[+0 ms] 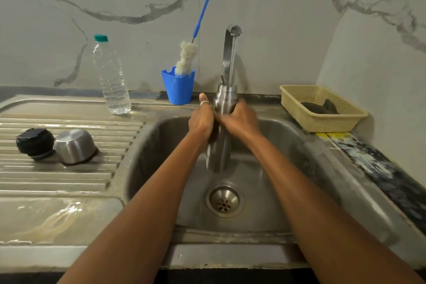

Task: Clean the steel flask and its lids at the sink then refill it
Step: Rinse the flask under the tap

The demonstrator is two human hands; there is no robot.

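Bench [46,221] is running wet along the left, its near edge cut off by the frame; the ribbed draining board is taking up most of that side. Sink [299,168] is sitting open and roomy below the hands, drain [224,200] uncovered, basin walls scuffed and dull. Steel flask [220,145] is standing nearly upright over the basin, mouth right under the tap [230,53], water streaming into it; its mid-body is hidden behind both hands, so only the neck and the lower barrel are showing, brushed and wet. Left hand [201,122] is wrapping the flask from the left, thumb lifted, a ring on it. Right hand [239,120] is closing round it from the right, blurred, fingers hard to separate. Plastic water bottle [113,78] is standing capped on the bench near the back wall. Cream basket [322,122] is sitting right of the sink, holding something dark I cannot identify. Blue cup [178,88] is holding a bottle brush [187,57] that leans against the wall. Steel lid [75,146] and black lid [34,143] are lying touching on the draining board, well apart from the flask.
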